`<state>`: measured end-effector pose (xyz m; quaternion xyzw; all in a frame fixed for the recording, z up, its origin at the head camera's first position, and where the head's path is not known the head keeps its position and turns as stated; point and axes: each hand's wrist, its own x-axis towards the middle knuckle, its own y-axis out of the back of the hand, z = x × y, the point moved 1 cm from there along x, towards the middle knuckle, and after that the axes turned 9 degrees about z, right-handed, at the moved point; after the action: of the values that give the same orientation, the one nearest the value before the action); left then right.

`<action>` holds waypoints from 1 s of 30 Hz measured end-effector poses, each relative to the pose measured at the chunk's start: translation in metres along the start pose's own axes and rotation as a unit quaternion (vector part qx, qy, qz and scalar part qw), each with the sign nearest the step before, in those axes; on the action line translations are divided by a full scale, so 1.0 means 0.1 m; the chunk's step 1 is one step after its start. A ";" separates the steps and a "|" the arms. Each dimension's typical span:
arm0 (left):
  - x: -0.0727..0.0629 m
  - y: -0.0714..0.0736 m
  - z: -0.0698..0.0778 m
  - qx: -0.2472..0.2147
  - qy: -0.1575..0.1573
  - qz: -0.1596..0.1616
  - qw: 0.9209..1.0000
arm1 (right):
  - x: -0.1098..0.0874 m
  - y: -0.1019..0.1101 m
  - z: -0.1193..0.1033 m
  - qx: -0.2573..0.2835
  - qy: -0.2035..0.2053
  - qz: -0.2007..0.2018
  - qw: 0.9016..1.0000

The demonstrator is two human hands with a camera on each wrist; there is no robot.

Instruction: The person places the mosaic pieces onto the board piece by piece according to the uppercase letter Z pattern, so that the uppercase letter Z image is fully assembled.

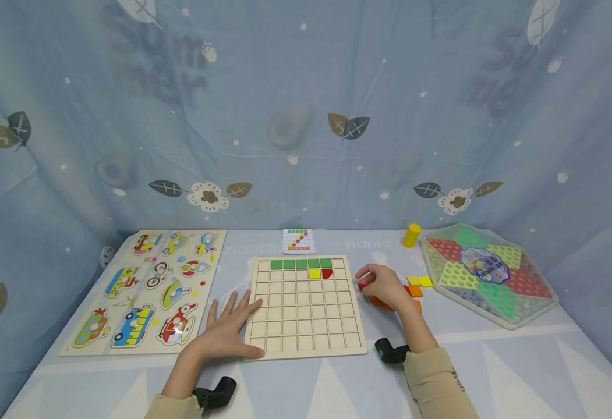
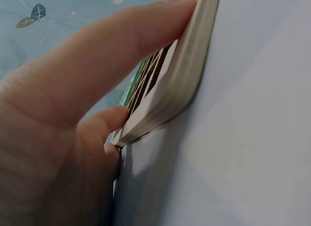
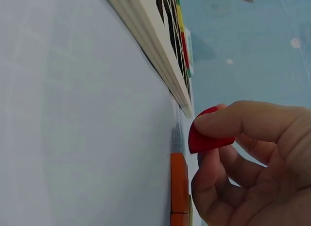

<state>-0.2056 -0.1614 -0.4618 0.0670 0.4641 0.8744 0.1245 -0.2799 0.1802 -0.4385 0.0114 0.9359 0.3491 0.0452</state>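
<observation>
- The left hand rested its thumb, nearly straight, on the rim of a pale board; another fingertip touched farther along.
- Green showed beyond the board's dark slots.
- A pale cloth lay beneath.
- Behind hung a blue curtain with printed leaves.

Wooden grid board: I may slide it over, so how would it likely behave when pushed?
The wooden grid board would probably stay stiff: its edge looks thick and straight. Lying flat, it should slide rather than tip, though the left hand on its edge might resist. The green square tiles sit in its cells, so should ride along.
</observation>
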 end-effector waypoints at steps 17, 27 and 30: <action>-0.01 0.00 0.01 -0.001 -0.003 -0.001 1.000 | 0.00 -0.06 -0.19 0.039 0.034 -0.003 0.999; -0.01 0.01 0.01 0.003 -0.006 -0.001 1.000 | -0.01 -0.27 -0.45 0.063 0.066 -0.040 0.995; -0.02 0.01 0.01 0.002 -0.007 -0.002 1.000 | 0.00 -0.33 -0.53 0.063 0.066 -0.054 0.994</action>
<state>-0.2038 -0.1617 -0.4602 0.0726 0.4650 0.8728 0.1291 -0.2839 0.1208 -0.4206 -0.0592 0.9562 0.2867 0.0012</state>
